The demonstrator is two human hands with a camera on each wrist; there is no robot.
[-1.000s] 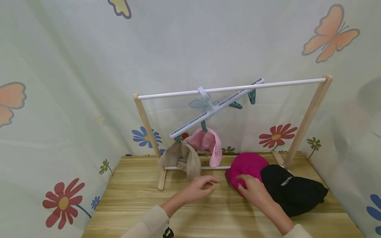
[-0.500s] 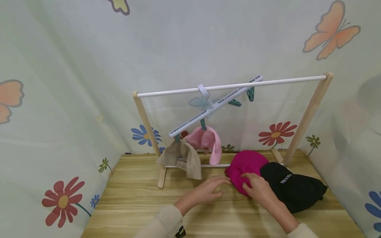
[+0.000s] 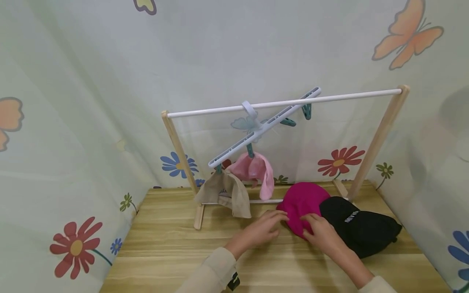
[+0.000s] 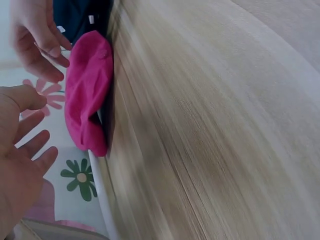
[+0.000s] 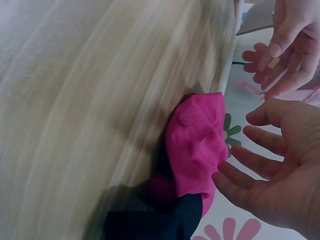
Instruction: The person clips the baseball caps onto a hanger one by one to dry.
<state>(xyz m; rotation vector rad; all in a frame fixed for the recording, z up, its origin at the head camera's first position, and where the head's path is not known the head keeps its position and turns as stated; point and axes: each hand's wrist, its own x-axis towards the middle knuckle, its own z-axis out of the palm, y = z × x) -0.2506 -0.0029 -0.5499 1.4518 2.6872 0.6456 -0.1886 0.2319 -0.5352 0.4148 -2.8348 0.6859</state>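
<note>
A magenta cap lies on the wooden table, partly covered by a black cap with white lettering. My left hand hovers at the magenta cap's left edge, fingers loosely bent and holding nothing. Above that cap's near side is my right hand, its fingers spread and relaxed. In both wrist views a gap shows between the fingers and the magenta cap. A beige cap and a pink cap hang by green clips from a pale blue hanger left of the hands.
The hanger hooks over the white bar of a wooden-ended rack, tilted up to the right. Two bare green clips, one of them a clip near its raised end, hang there. A patterned curtain encloses the table.
My left hand has moved right, up to the magenta cap's edge. My right hand has shifted slightly right over the cap. The caps have stayed where they were.
</note>
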